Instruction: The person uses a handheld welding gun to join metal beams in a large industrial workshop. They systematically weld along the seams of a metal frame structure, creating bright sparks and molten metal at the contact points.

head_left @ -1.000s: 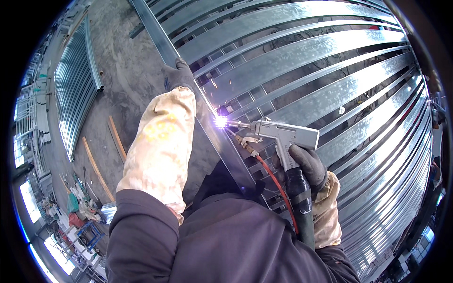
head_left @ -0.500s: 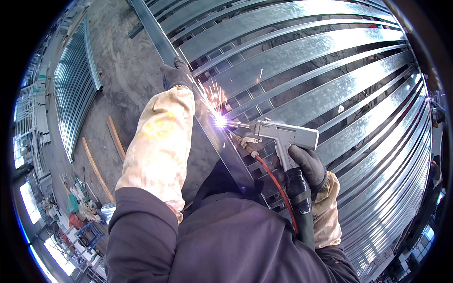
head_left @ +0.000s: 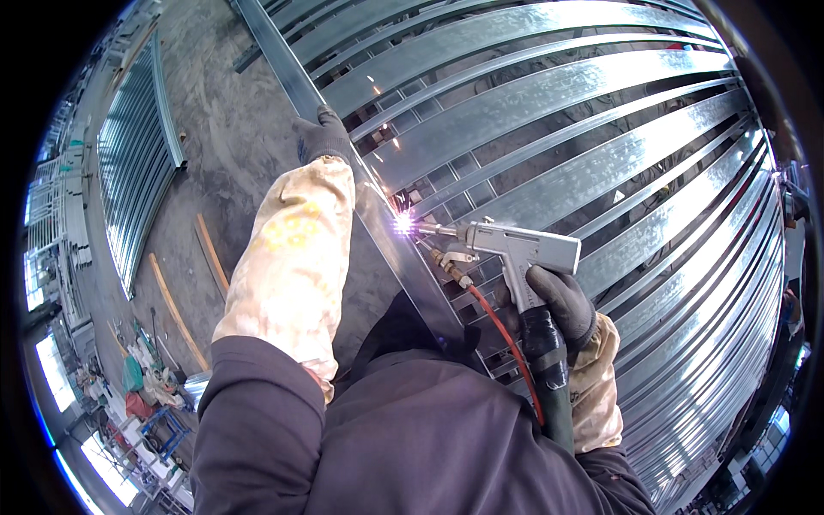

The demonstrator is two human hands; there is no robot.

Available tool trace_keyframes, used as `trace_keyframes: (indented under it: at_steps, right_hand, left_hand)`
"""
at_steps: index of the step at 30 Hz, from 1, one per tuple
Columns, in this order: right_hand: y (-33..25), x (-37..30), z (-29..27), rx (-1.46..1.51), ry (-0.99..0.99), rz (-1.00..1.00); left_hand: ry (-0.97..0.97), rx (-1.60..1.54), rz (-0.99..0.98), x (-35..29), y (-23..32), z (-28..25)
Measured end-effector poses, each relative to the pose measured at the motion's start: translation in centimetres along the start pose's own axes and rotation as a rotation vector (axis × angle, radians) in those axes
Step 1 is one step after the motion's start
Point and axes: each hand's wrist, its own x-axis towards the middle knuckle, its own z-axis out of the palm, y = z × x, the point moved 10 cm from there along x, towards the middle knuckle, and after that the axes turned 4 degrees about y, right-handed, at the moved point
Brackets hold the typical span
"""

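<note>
In a dark glove, my right hand (head_left: 562, 302) is closed round the grip of a silver pistol-shaped welding gun (head_left: 525, 246). The gun's nozzle points left, and a bright violet-white arc (head_left: 403, 224) glows at its tip with a few sparks. That spot lies where a long metal edge beam (head_left: 384, 230) meets the ends of the cross bars (head_left: 506, 190). My gloved left hand (head_left: 324, 137) grips the same beam farther up, its fingers curled over the edge. A brass air nozzle (head_left: 452, 262) on a red hose (head_left: 508, 339) sits just under the gun's barrel.
Many parallel galvanized bars (head_left: 687, 360) spread across the right. On the concrete floor to the left lie a stack of ribbed metal sections (head_left: 142, 163) and two wooden strips (head_left: 176, 309). Bags and a blue cart (head_left: 165, 432) stand at lower left.
The spark spray has shrunk from a wide fan to a few scattered sparks, and the arc glow is smaller. Both hands and the welding gun have stayed almost in place.
</note>
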Motion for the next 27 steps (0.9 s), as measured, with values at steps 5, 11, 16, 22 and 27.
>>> trace_keyframes:
  at_steps: [5,11,16,22,27]
  right_hand:
    - [0.0,-0.5,-0.6,-0.023,0.088,0.004]
    - [-3.6,-1.1,-0.1,-0.006,0.119,-0.112]
    - [-4.6,2.2,2.0,0.016,0.134,-0.142]
    - [-5.3,5.4,3.0,-0.010,0.023,-0.079]
    - [-5.4,7.9,3.1,0.012,-0.051,-0.107]
  left_hand:
    - [0.022,-0.044,0.034,0.8,-0.1,0.0]
    - [0.047,-0.034,0.013,0.6,-0.7,0.4]
    - [0.105,-0.054,0.077,1.3,-1.3,0.2]
    - [0.104,-0.039,0.105,0.2,0.0,-1.0]
    - [0.025,-0.064,0.084,-0.4,0.4,-0.3]
